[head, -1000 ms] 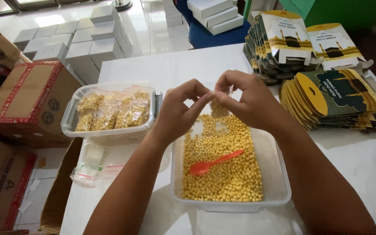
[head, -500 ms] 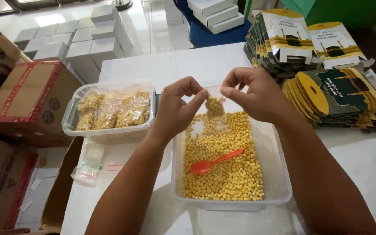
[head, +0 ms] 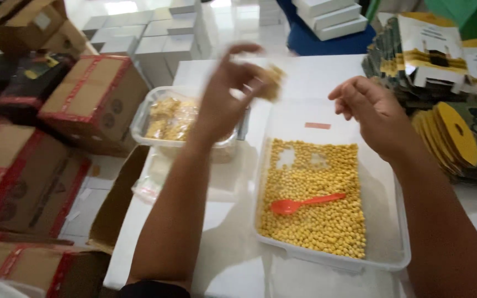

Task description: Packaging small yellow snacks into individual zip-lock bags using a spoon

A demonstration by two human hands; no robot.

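Note:
My left hand point(head: 224, 94) is raised above the table and pinches a small clear bag of yellow beans point(head: 270, 81), blurred by motion. It hovers over a clear plastic tub point(head: 146, 120) that holds several filled bags. My right hand point(head: 372, 113) hangs with loose fingers apart, holding nothing, above the far end of a larger clear tub point(head: 385, 232). That tub holds loose yellow beans point(head: 318, 209) and an orange plastic spoon point(head: 305, 203) lying on them.
Stacks of flat printed cartons point(head: 443, 66) lie on the white table point(head: 233, 232) at the right. Brown cardboard boxes with red tape point(head: 92, 102) stand on the floor at the left, white boxes point(head: 155, 38) farther back. Empty clear bags point(head: 158, 179) lie beside the smaller tub.
Both hands were together pinching the small bag over the bean tub. Now my right hand has let go and my left hand has swung the bag left towards the smaller tub.

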